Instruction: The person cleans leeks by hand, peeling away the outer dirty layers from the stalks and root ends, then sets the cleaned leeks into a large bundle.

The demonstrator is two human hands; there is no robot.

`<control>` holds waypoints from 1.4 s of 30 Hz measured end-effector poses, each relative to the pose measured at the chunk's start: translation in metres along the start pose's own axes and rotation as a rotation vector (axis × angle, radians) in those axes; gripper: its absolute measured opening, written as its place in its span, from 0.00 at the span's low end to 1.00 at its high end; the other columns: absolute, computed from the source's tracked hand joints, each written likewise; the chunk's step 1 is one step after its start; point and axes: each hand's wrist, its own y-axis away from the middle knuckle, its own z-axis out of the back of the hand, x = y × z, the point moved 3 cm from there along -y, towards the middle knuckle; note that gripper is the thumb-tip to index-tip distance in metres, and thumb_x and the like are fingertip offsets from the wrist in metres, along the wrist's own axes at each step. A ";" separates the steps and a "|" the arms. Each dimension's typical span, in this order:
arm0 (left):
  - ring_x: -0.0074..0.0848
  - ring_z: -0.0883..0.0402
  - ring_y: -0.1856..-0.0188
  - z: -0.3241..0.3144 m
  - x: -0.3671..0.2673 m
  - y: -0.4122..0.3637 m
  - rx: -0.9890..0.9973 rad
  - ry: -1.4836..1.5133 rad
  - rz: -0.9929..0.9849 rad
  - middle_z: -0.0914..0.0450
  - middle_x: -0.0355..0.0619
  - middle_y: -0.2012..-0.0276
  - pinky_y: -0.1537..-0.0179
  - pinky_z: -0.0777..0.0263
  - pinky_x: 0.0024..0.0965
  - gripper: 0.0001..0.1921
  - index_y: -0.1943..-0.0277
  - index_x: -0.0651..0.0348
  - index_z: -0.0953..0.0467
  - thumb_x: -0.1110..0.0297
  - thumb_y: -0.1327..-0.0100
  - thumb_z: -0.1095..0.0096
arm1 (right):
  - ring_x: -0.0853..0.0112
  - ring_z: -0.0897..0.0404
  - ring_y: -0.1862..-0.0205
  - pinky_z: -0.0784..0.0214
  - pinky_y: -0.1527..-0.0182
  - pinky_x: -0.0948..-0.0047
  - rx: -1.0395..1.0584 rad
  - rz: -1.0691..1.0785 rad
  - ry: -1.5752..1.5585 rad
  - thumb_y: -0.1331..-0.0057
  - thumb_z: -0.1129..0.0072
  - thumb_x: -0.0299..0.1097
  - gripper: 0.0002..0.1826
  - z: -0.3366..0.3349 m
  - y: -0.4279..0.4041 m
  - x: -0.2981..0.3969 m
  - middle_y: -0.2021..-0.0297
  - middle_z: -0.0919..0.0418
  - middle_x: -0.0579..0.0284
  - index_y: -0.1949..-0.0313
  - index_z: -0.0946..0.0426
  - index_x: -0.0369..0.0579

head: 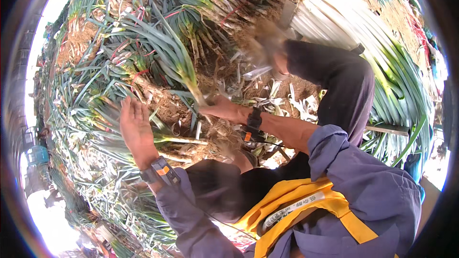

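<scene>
My right hand grips the pale lower stem of a Welsh onion, whose long green leaves fan away up and to the left. My left hand is raised with its fingers extended and slightly blurred, and it holds nothing. Beneath it spread loose green onion leaves. A few unpeeled onion stalks with fibrous roots lie between the left hand and my left leg. Tangled roots sit just below my right hand. Both wrists carry strapped devices.
Cleaned white-stemmed onions lie in a large stack at right, among metal bars. Unpeeled bundles with red ties heap up at the top and left. Peeled skins litter the soil between my bent legs. I wear a yellow apron.
</scene>
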 end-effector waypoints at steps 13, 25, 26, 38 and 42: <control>0.27 0.22 0.56 0.010 0.016 -0.039 -0.112 -0.022 0.067 0.23 0.43 0.55 0.52 0.25 0.30 0.27 0.41 0.66 0.27 0.49 0.29 0.35 | 0.79 0.25 0.61 0.30 0.59 0.73 0.157 0.148 0.048 0.31 0.36 0.48 0.30 -0.018 0.043 0.119 0.60 0.18 0.62 0.42 0.23 0.34; 0.29 0.22 0.42 -0.028 0.023 -0.035 0.346 0.302 0.039 0.18 0.38 0.45 0.41 0.28 0.41 0.26 0.37 0.51 0.26 0.66 0.36 0.25 | 0.75 0.24 0.71 0.30 0.68 0.67 0.234 0.330 0.404 0.31 0.37 0.48 0.28 -0.003 0.053 0.102 0.71 0.18 0.58 0.43 0.22 0.35; 0.28 0.21 0.43 -0.031 0.022 -0.034 0.377 0.280 -0.014 0.18 0.37 0.44 0.41 0.28 0.41 0.26 0.36 0.51 0.27 0.69 0.36 0.26 | 0.74 0.23 0.71 0.29 0.68 0.67 0.242 0.301 0.445 0.32 0.36 0.49 0.30 -0.002 0.052 0.105 0.70 0.17 0.58 0.42 0.23 0.35; 0.30 0.20 0.44 -0.029 0.007 -0.023 0.381 0.231 -0.140 0.19 0.42 0.43 0.42 0.26 0.40 0.21 0.36 0.61 0.26 0.63 0.28 0.36 | 0.74 0.20 0.74 0.28 0.71 0.72 -0.012 0.439 0.356 0.30 0.34 0.47 0.21 -0.025 -0.007 0.175 0.73 0.17 0.59 0.57 0.19 0.37; 0.31 0.19 0.46 -0.036 -0.002 -0.012 0.376 0.218 -0.243 0.18 0.41 0.45 0.44 0.25 0.39 0.20 0.37 0.59 0.25 0.63 0.28 0.36 | 0.83 0.28 0.82 0.38 0.78 0.81 0.204 0.302 -0.370 0.27 0.38 0.36 0.09 -0.018 0.000 0.154 0.78 0.22 0.69 0.58 0.18 0.44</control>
